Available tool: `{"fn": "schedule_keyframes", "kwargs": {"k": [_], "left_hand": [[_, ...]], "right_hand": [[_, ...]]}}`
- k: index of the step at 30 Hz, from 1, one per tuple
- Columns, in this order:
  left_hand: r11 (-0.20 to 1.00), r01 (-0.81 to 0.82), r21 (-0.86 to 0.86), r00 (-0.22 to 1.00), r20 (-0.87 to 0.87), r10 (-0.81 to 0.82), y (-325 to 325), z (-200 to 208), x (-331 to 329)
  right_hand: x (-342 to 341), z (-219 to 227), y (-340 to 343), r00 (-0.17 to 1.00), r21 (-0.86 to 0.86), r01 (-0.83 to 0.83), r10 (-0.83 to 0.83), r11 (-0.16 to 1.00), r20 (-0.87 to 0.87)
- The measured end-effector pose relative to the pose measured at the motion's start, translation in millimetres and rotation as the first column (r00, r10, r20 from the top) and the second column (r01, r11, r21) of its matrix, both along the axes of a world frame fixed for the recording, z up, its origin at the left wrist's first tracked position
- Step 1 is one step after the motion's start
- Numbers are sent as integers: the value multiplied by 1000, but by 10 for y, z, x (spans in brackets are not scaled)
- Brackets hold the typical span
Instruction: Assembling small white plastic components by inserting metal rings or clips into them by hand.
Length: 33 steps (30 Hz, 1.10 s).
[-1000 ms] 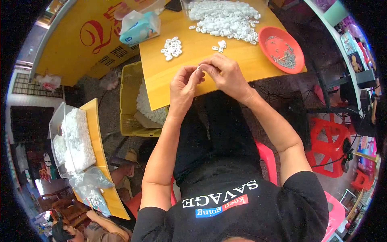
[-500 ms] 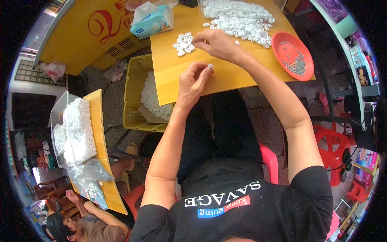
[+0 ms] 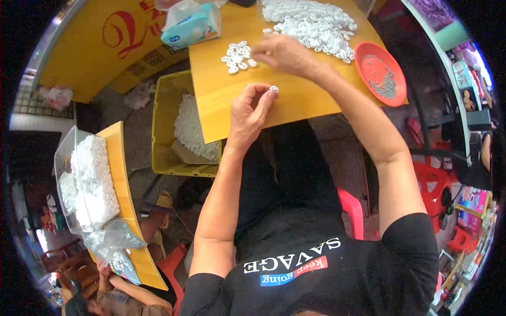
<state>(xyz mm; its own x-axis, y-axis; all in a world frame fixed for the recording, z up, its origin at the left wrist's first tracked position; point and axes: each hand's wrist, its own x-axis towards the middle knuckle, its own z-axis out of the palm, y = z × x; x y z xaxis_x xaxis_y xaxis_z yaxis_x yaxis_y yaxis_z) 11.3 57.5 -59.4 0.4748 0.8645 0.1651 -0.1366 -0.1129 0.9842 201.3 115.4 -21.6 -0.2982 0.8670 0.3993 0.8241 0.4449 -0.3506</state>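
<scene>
My left hand (image 3: 246,113) is above the front part of the yellow table (image 3: 211,108), its thumb and index finger pinched on a small white oval plastic piece (image 3: 274,89). Farther off, my right hand (image 3: 289,55) hovers over the table, palm down with bent fingers. Motion smears its fingertips, so whether they hold anything is unclear. Just left of those fingertips lies a small loose pile of similar white oval pieces (image 3: 238,57), each with dark marks. Behind the right hand spreads a much bigger heap of white pieces (image 3: 311,26).
A red plate (image 3: 362,79) of small grey metal parts sits at the table's right. Tissues in a blue pack (image 3: 191,30) stand back left. Below is a yellow crate (image 3: 159,131) of white pieces. Another person (image 3: 126,295) sits lower left by a side table (image 3: 117,168).
The view has shifted slightly. My left hand keeps its pinch, the white piece now showing more clearly. My right hand stays by the small pile, fingers blurred. The other person's hands have moved.
</scene>
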Motion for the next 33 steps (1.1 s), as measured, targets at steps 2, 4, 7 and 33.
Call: {"fn": "schedule_keyframes", "kwargs": {"k": [2,4,7,33], "left_hand": [[1000,-5,25,1000,-22,5,14,15,-25],[997,-53,53,999,4,53,24,-6,-29],[998,-52,37,999,6,52,33,-4,-13],[999,-29,-22,994,-104,26,-24,36,19]], "right_hand": [[237,104,3,1000,115,-19,21,993,-17],[510,267,-96,1000,111,-4,7,994,-30],[931,386,-317,988,-68,137,-141,988,-59],[2171,464,-1940,785,-214,584,-612,783,-98]]}}
